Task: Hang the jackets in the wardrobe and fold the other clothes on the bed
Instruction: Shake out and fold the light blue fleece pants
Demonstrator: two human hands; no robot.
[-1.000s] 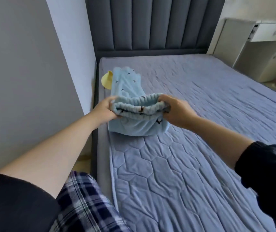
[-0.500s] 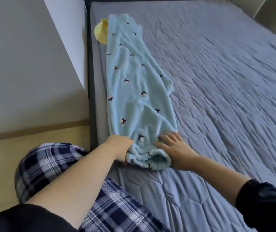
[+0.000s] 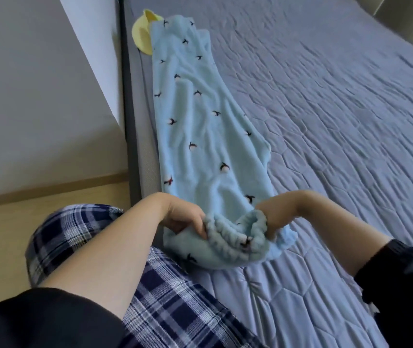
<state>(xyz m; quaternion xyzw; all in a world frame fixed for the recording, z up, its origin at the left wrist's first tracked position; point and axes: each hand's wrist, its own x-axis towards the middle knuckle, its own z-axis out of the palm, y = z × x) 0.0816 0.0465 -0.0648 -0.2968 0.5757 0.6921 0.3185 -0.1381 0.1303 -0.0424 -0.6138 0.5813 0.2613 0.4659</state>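
Fingers [image 3: 201, 228] of the left hand [image 3: 185, 218] are curled and pinch the gathered waistband [image 3: 233, 231] at its 9 o'clock end. That forearm crosses above a knee in plaid trousers [image 3: 80, 229], close beside the bed's edge. The waistband is bunched between both hands and lifted slightly.

The light-blue trousers [image 3: 208, 136], printed with small dark penguin figures, lie lengthwise on the bed [image 3: 338, 126], along its 9 o'clock edge. The waist is at 6 o'clock, nearest the person, and the legs run away toward 12 o'clock. The fabric is creased but largely flat. A yellow item [image 3: 142, 33] sits by the far leg end, at about 11 o'clock from it, partly under the blue cloth. What it is cannot be told.

The right hand [image 3: 273, 219] is bent sharply at the wrist and grips the waistband's 3 o'clock end. Its fingers are tucked into the folds and mostly hidden, so their exact set cannot be told beyond being hooked round the fabric. A black sleeve [image 3: 401, 267] covers that upper arm at 4 o'clock. The bed's quilted grey-blue surface stretches away toward 3 o'clock.
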